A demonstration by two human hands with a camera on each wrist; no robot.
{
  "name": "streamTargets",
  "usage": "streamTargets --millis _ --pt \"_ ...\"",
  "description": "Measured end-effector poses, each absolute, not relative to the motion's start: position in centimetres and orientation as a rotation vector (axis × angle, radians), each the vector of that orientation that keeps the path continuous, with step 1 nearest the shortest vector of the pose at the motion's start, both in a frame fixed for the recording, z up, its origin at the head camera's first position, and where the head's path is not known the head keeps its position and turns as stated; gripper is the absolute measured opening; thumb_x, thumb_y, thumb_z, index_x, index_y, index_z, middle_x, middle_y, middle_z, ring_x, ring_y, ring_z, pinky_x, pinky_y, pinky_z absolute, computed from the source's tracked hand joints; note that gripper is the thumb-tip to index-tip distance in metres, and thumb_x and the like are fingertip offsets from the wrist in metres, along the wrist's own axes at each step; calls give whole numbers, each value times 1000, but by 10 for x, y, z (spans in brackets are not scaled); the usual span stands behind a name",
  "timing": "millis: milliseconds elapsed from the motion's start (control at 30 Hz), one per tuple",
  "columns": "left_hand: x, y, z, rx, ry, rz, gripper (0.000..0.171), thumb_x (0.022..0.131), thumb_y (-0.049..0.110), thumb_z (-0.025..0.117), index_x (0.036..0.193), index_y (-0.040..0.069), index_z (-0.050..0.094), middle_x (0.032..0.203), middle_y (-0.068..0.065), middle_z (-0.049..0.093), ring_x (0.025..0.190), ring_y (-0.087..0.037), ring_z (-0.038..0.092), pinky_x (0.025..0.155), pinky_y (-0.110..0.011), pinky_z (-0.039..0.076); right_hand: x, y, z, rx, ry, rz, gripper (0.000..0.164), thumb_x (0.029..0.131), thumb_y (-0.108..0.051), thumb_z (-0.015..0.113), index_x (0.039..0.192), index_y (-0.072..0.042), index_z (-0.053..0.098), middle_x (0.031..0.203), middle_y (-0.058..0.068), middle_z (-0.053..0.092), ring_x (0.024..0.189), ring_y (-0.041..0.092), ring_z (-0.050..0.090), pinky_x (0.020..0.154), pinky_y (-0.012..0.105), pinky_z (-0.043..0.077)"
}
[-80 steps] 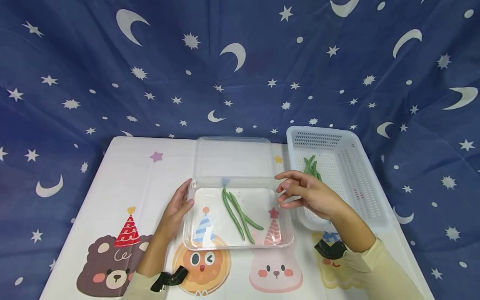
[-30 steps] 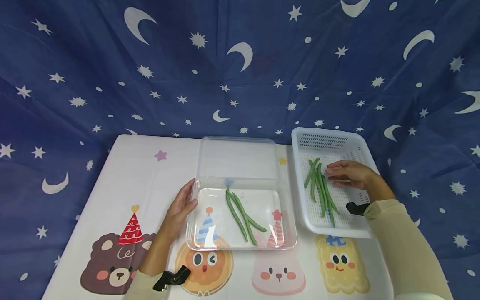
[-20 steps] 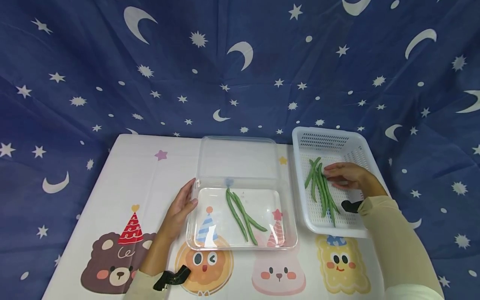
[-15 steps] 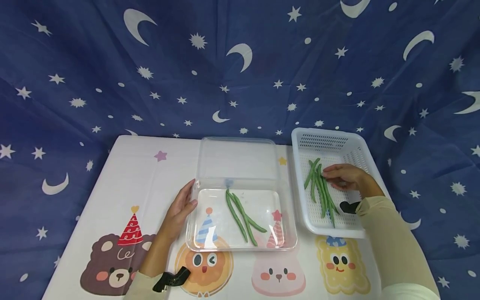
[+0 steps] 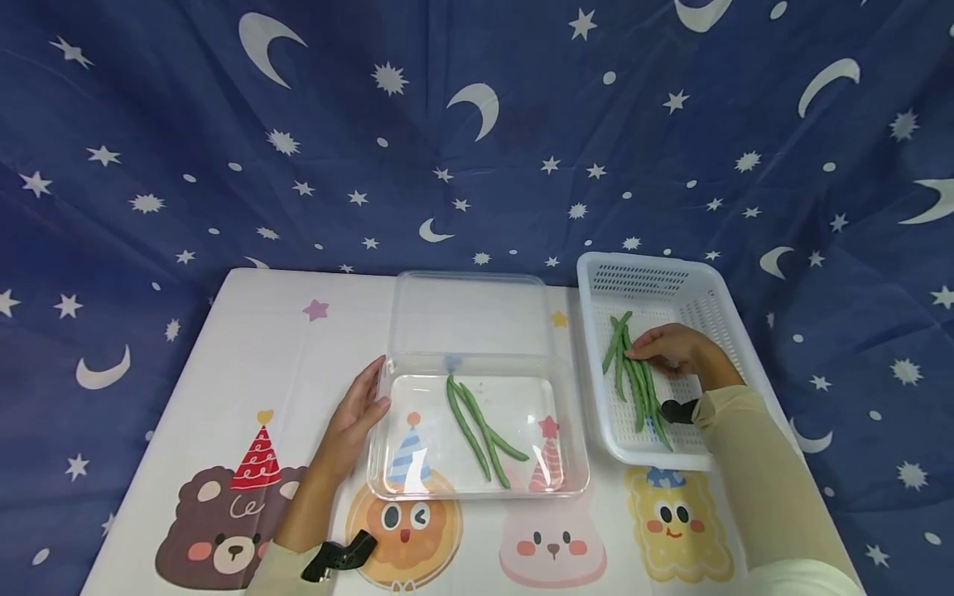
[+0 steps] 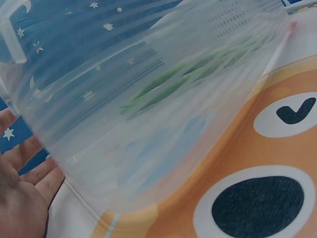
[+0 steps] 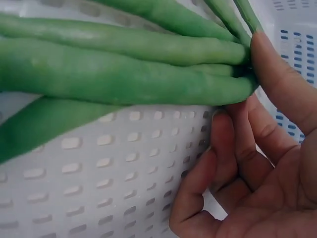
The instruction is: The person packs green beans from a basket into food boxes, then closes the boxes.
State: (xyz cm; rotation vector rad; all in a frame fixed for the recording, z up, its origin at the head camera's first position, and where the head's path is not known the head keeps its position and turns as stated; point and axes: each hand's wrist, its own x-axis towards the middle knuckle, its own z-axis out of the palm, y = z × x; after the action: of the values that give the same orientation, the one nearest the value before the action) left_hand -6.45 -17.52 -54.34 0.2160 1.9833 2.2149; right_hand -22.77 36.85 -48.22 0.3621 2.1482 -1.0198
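right hand (image 5: 672, 346) now at beans (image 7: 129, 74), basket (image 5: 648, 457) around

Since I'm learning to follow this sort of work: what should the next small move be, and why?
Probably a slight lift of the green beans at the right grip: its thumb and fingers are at their ends, but several overlap, so how many are caught is unclear; lifting them off the basket floor should show it.
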Motion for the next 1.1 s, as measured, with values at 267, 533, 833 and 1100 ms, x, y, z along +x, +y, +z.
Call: streamTargets --millis 267,533,833,1100 --pt "-66 -176 -545 212 1977 2220 64 107 16 48 164 20 21 172 -7 17 158 -33 17 111 -11 35 -230 372 -483 369 2110 -1072 19 92 -28 78 104 -15 71 79 -7 69 70 12 56 63 29 45" --pt "-67 -177 -545 192 2003 2209 64 107 16 49 164 21 21 172 -7 16 159 -28 17 111 -9 34 -230 373 -481 350 2094 -1154 7 94 -25 75 93 -18 73 79 -7 68 69 11 58 64 28 50" --pt "-67 -175 -544 218 2012 2211 63 107 15 47 164 19 21 172 -10 15 158 -35 14 111 -9 34 -225 390 -471 387 2023 -1273 9 97 -24 72 100 -16 68 81 -3 70 67 9 65 71 31 62" --pt "-66 -175 -546 215 1994 2217 63 107 16 48 164 20 21 172 -9 15 158 -34 16 111 -11 35 -219 393 -457 397 2050 -1356 10 96 -25 73 104 -21 69 96 -2 74 82 12 74 77 32 63"
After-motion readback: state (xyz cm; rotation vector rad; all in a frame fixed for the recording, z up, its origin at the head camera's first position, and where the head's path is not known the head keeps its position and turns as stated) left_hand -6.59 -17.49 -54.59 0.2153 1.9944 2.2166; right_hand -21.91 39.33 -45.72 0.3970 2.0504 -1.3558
